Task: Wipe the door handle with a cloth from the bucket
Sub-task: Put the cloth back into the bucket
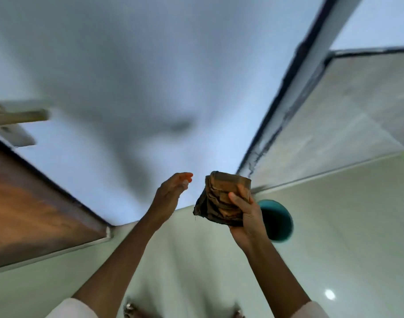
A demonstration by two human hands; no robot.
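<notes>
The pale door (132, 88) fills the view, its blurred lever handle (19, 118) at far left; the teal bucket (277, 220) stands on the floor; the right hand (244, 216) grips a folded, brown, frayed cloth (221, 198); the left hand (173, 191) is open, empty.

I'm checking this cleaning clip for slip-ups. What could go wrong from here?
The cloth sits bunched in the right hand alone, with the left hand open beside it, so it might slip. The door handle is far off to the left, and the bucket stands on the floor near the feet, easy to kick.
</notes>
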